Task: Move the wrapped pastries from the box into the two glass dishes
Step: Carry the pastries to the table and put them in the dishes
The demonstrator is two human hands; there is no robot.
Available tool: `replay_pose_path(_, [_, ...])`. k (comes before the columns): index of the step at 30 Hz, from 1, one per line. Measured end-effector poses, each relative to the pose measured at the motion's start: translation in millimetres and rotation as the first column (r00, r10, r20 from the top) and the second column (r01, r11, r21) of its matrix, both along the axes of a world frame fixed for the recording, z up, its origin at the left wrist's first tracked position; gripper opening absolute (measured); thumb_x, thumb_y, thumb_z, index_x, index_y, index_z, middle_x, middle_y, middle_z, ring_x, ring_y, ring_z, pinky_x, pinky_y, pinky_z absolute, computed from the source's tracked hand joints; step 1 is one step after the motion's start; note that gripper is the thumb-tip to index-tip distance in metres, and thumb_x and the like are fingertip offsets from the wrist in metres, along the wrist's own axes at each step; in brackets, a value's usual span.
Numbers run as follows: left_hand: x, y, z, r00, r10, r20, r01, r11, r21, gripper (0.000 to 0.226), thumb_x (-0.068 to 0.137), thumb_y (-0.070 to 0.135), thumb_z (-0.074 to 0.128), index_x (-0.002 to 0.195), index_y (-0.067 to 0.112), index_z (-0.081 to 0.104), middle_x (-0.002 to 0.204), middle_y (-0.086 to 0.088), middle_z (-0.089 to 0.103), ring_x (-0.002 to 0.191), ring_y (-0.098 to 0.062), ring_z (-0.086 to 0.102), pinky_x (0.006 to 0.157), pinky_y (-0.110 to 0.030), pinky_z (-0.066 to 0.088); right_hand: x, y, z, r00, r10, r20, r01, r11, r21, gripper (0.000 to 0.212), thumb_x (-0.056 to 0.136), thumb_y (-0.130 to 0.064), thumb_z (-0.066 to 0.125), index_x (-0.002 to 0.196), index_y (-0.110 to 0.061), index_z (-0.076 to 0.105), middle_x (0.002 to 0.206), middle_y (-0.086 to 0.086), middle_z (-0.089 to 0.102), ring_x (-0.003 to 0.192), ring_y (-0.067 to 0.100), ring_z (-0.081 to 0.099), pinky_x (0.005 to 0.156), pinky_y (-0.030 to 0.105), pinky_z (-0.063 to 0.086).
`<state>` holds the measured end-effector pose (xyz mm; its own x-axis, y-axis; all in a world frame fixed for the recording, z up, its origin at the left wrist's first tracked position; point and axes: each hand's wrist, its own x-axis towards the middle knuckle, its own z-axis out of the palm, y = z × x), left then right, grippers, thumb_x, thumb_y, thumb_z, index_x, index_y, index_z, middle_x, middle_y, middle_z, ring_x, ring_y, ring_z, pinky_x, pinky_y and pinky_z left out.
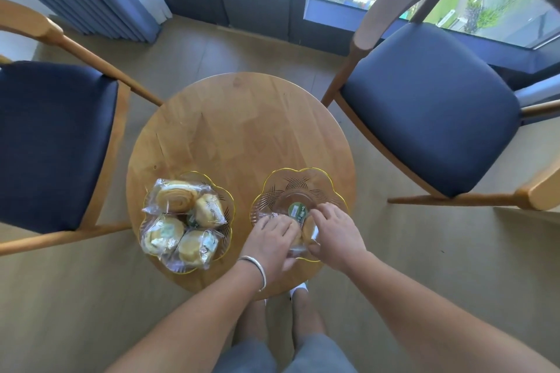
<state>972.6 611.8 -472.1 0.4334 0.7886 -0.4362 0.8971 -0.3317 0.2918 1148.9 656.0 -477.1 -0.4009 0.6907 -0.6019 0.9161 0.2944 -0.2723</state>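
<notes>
Both hands are working low in the frame, just right of centre, over the right glass dish [298, 188]: the left hand [272, 236] is lying with fingers loosely spread on a wrapped pastry [298, 221] in its near half, and the right hand [336, 232] is curling its fingers around the wrapper's other end. The left glass dish [222, 200], at lower left of centre, is already sitting full with four wrapped pastries [175, 197]. The box is not showing anywhere, so how many are left I cannot tell; the right dish looks only just begun. Everything is resting on a round wooden table [242, 130], with blue-cushioned chairs [424, 106] on either side and windows [485, 9] running across the top.
</notes>
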Motion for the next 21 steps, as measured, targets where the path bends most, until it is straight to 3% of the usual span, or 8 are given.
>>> replay_pose_path(4, [-7,4,7,0.997,0.024,0.07,-0.025,0.999,0.02,0.05,0.066,0.016,0.078,0.113,0.017,0.062,0.119,-0.006,0.058,0.11,-0.025,0.056,0.083,-0.036,0.051,3,-6,6,0.999,-0.045,0.0,0.045,0.999,-0.013,0.091,0.071,-0.076,0.05,0.14,-0.019,0.035,0.149,0.001,0.032,0.142,0.021,0.021,0.11,0.035,0.033])
replay_pose_path(6, [-11,6,6,0.987,0.042,0.157,-0.052,0.997,0.055,0.048,0.054,0.0,0.08,0.098,0.014,0.069,0.108,-0.009,0.063,0.097,-0.027,0.062,0.069,-0.036,0.056,6,-9,5,0.999,-0.051,-0.001,0.051,0.998,-0.031,0.089,0.075,-0.073,0.058,0.141,-0.019,0.033,0.15,0.001,0.028,0.143,0.021,0.018,0.108,0.034,0.036])
replay_pose_path(8, [-14,6,4,0.98,0.04,0.193,-0.063,0.992,0.114,0.048,0.049,-0.004,0.082,0.093,0.014,0.072,0.102,-0.01,0.065,0.093,-0.028,0.064,0.067,-0.034,0.056,10,-9,1,0.999,-0.048,-0.003,0.048,0.995,-0.09,0.088,0.079,-0.061,0.066,0.145,-0.017,0.029,0.155,0.004,0.021,0.147,0.021,0.008,0.113,0.033,0.032])
replay_pose_path(10, [-17,4,-2,0.98,0.022,0.196,-0.05,0.989,0.139,0.048,0.047,-0.002,0.085,0.09,0.014,0.074,0.1,-0.011,0.067,0.093,-0.027,0.066,0.073,-0.032,0.056,12,-7,-2,1.0,-0.006,0.002,0.007,0.99,-0.143,0.088,0.081,-0.049,0.071,0.147,-0.014,0.024,0.159,0.006,0.013,0.149,0.023,-0.002,0.119,0.033,0.02])
replay_pose_path(12, [-18,1,-9,0.983,-0.012,0.183,-0.003,0.997,0.082,0.047,0.057,0.0,0.084,0.101,0.013,0.073,0.113,-0.015,0.064,0.11,-0.031,0.061,0.091,-0.036,0.051,14,-5,-6,0.999,0.04,0.004,-0.039,0.988,-0.152,0.086,0.083,-0.038,0.07,0.15,-0.013,0.021,0.161,0.007,0.009,0.15,0.023,-0.006,0.121,0.033,0.011])
replay_pose_path(14, [-16,-3,-15,0.991,-0.08,0.107,0.084,0.996,-0.028,0.05,0.078,0.011,0.072,0.127,0.013,0.059,0.14,-0.016,0.045,0.137,-0.031,0.035,0.115,-0.038,0.025,13,-6,-9,0.998,0.06,0.014,-0.057,0.986,-0.155,0.083,0.084,-0.029,0.065,0.152,-0.013,0.019,0.162,0.008,0.006,0.149,0.023,-0.008,0.121,0.033,0.008])
replay_pose_path(16, [-12,-6,-21,0.993,-0.108,0.05,0.112,0.991,-0.08,0.057,0.086,0.026,0.065,0.138,0.017,0.044,0.151,-0.011,0.029,0.144,-0.026,0.016,0.118,-0.036,0.006,10,-8,-12,0.996,0.079,0.03,-0.073,0.983,-0.168,0.081,0.085,-0.028,0.059,0.153,-0.012,0.018,0.163,0.008,0.005,0.149,0.022,-0.01,0.121,0.034,0.007])
replay_pose_path(21, [-9,-13,-21,0.997,-0.06,0.04,0.062,0.996,-0.069,0.064,0.089,0.033,0.059,0.145,0.025,0.029,0.154,-0.004,0.024,0.146,-0.021,0.008,0.118,-0.038,0.0,5,-16,-13,0.997,0.04,0.066,-0.032,0.994,-0.108,0.08,0.086,-0.031,0.052,0.154,-0.016,0.012,0.164,0.007,0.002,0.149,0.023,-0.009,0.121,0.037,0.01])
